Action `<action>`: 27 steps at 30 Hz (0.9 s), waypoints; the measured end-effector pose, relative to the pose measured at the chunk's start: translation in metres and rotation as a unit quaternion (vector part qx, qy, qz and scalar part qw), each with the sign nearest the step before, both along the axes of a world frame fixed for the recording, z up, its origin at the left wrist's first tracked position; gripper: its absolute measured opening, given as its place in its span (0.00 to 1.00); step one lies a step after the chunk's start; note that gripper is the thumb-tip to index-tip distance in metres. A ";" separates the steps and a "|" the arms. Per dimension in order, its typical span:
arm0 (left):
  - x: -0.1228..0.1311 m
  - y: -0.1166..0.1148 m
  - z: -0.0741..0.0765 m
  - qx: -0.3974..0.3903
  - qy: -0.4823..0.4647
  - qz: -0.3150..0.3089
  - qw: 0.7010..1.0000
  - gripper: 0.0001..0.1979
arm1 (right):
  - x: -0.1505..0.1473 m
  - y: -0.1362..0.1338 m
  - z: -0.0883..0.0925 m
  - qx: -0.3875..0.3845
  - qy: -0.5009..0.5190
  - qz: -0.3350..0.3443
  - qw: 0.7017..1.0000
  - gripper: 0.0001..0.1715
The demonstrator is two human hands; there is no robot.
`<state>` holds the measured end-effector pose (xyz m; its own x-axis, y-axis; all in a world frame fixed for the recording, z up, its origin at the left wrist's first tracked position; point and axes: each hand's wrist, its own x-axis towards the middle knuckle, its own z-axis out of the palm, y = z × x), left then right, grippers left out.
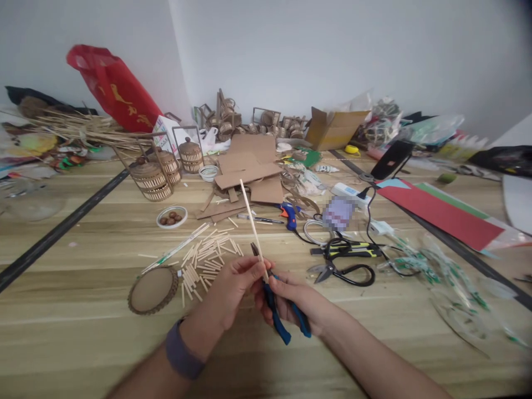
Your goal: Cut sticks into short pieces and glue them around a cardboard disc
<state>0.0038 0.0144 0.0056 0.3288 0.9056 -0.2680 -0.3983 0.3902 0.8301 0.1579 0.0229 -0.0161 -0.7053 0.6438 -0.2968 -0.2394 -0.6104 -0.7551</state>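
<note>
My left hand (245,280) pinches a thin pale wooden stick (251,219), which points up and away from me. Blue-handled pliers (276,318) are gripped in my right hand (297,299), with their dark jaws beside the stick near my left fingers. Whether the jaws touch the stick, I cannot tell. Left of my hands lies a loose pile of short cut stick pieces (208,257). Beside that pile rests a round cardboard disc (153,290) with a twisted brown rim.
Black-handled scissors (351,273), a yellow-black utility knife (357,249) and a blue glue gun (291,215) lie to the right. A small dish (184,221) holds brown balls. Small lidded baskets (152,180) stand left, cardboard sheets (249,158) lie behind, and a power strip (349,193) trails a cord.
</note>
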 end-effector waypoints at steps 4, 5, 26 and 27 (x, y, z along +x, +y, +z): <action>-0.010 0.006 0.005 0.034 0.033 0.058 0.997 0.21 | 0.002 -0.003 0.007 -0.034 0.006 0.026 0.999 0.24; -0.012 0.007 0.006 0.047 0.045 0.079 0.995 0.19 | 0.002 -0.004 0.009 -0.033 -0.004 0.024 0.999 0.22; -0.040 0.011 -0.004 0.015 0.187 0.088 0.978 0.20 | 0.025 0.015 0.031 0.380 -0.401 0.032 0.833 0.05; -0.040 0.012 -0.005 0.014 0.189 0.086 0.978 0.20 | 0.026 0.016 0.032 0.378 -0.404 0.030 0.833 0.05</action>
<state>-0.0367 0.0259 0.0011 0.0527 0.9474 -0.3157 -0.1194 0.3199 0.9399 0.1837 0.0386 0.0163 -0.5104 0.8323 -0.2164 0.5465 0.1196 -0.8288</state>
